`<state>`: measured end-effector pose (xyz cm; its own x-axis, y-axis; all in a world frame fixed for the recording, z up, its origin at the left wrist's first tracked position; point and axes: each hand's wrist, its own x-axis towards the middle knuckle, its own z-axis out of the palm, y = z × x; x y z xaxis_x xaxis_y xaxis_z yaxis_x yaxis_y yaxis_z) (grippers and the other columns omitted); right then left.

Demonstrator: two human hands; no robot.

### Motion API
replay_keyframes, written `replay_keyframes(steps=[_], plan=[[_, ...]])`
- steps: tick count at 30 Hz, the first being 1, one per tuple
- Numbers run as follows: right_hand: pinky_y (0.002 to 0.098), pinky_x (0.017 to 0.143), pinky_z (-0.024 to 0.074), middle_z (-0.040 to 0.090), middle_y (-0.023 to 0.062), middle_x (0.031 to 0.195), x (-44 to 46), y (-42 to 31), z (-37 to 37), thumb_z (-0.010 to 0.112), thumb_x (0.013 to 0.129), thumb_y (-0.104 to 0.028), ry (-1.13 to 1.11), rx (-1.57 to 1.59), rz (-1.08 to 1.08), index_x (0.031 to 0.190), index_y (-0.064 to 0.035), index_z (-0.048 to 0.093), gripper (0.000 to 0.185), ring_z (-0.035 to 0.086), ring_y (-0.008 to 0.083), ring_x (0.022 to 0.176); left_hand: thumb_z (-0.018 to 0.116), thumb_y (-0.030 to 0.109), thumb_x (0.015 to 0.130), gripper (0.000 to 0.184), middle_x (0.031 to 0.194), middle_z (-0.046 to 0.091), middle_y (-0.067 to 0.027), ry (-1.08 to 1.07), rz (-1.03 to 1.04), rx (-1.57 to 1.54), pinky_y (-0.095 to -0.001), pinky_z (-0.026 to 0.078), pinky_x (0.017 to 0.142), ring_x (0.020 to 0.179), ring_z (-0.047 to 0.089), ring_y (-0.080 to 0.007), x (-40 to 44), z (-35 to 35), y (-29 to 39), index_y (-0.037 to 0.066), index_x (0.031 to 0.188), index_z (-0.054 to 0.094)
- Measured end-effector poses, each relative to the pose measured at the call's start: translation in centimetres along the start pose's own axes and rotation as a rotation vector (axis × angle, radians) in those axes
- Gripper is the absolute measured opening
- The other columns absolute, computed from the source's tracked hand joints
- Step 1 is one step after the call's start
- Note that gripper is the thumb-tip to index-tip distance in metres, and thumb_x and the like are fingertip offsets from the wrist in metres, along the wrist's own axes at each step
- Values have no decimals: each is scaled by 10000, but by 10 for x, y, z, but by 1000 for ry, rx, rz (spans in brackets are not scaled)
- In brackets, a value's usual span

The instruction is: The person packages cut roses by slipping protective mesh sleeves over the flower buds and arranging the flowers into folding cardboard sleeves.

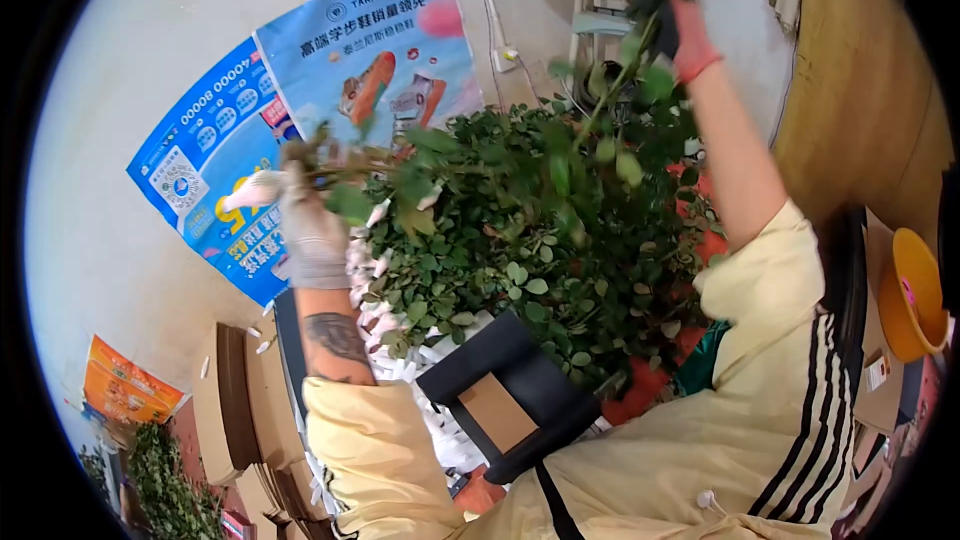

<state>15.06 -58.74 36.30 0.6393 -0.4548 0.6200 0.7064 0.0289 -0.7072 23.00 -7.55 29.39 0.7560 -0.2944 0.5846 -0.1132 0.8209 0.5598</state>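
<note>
My left hand [312, 230], in a pale work glove, is closed around the stems of leafy cut roses. A white-and-pink rose head [255, 190] sticks out to its left. The leafy stems [440, 165] stretch to the right, over a large heap of green-leaved stems [500, 250]. My right hand [685, 40], in a red-and-dark glove, is raised at the upper right and closed on the leafy upper end of a stem; motion blurs it, and its fingertips are partly hidden by leaves.
A black holder with a cardboard piece [497, 412] stands before my body. White-and-pink heads [375, 325] line the heap's left side. Cardboard boxes [225, 400] are at the left, an orange basin [912, 295] at the right. Posters [370, 50] hang behind, near a white stool [600, 20].
</note>
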Motion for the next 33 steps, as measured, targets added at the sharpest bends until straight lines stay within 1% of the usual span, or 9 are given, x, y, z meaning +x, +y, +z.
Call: replay_keyframes(steps=[2, 4, 7, 15, 19, 26, 28, 29, 33], plan=[[324, 735, 526, 610, 73, 1056, 28, -42, -29, 451, 937, -359, 119, -183, -122, 1184, -86, 545, 380, 604, 165, 890, 464, 253, 962, 189, 1173, 578, -96, 90, 115, -56, -553, 455, 896, 1107, 547, -297, -3, -13, 20, 155, 1091, 561], [326, 741, 525, 607, 76, 1065, 44, -79, -45, 461, 925, -337, 218, -359, -268, 1185, -86, 544, 371, 605, 173, 893, 474, 195, 955, 239, 1259, 531, -146, -212, 79, -179, -524, 319, 1053, 1198, 471, -327, -6, -46, 40, 77, 1154, 534], [329, 749, 524, 603, 81, 1079, 61, -106, -56, 476, 907, -304, 346, -649, -433, 1187, -86, 543, 361, 607, 184, 897, 475, 178, 950, 335, 1317, 469, -202, 222, 218, -284, -545, 232, 1098, 1240, 410, -354, -10, -67, 52, -38, 1207, 482], [337, 773, 521, 590, 94, 1115, 84, -63, 7, 516, 860, -216, 353, -1145, -487, 1191, -85, 538, 357, 611, 213, 907, 447, 188, 956, 284, 1285, 515, -170, 563, 410, -269, -618, 240, 1054, 1215, 439, -328, -65, -151, 95, 13, 1160, 539], [342, 784, 519, 584, 100, 1133, 73, -55, 102, 536, 836, -172, 90, -1080, -651, 1194, -85, 536, 368, 613, 228, 913, 496, 199, 940, 207, 1276, 532, -97, 370, 445, 51, -575, 409, 961, 1168, 481, -290, -92, -125, 69, 148, 1134, 548], [349, 805, 516, 574, 112, 1164, -52, -1, 300, 571, 795, -95, -740, -581, -845, 1198, -85, 532, 405, 616, 254, 922, 487, 159, 956, 401, 1249, 507, -84, 396, 400, 274, -402, 486, 944, 1132, 525, -229, -84, 6, -8, 73, 1333, 381], [351, 810, 516, 571, 115, 1173, -107, 39, 332, 581, 783, -73, -929, -475, -843, 1199, -85, 530, 419, 618, 261, 925, 524, 166, 942, 432, 1193, 542, -55, 443, 431, 289, -303, 527, 791, 979, 568, -152, -80, 35, -16, 90, 1343, 380], [411, 1003, 391, 514, 140, 1177, -144, 61, 336, 544, 789, -52, -806, -522, -919, 1224, -65, 491, 439, 517, 277, 1122, 513, 145, 942, 414, 1231, 507, -65, 530, 255, 396, -356, 482, 875, 1065, 527, -178, -83, 38, -13, 93, 1331, 384], [386, 1037, 343, 441, 141, 1310, -193, 113, 347, 637, 751, -123, -989, -512, -710, 1315, -70, 421, 607, 407, 295, 1253, 588, 166, 907, 293, 1070, 572, -24, 387, 114, 401, -330, 502, 835, 988, 557, -152, -98, 15, -16, 83, 1174, 502]])
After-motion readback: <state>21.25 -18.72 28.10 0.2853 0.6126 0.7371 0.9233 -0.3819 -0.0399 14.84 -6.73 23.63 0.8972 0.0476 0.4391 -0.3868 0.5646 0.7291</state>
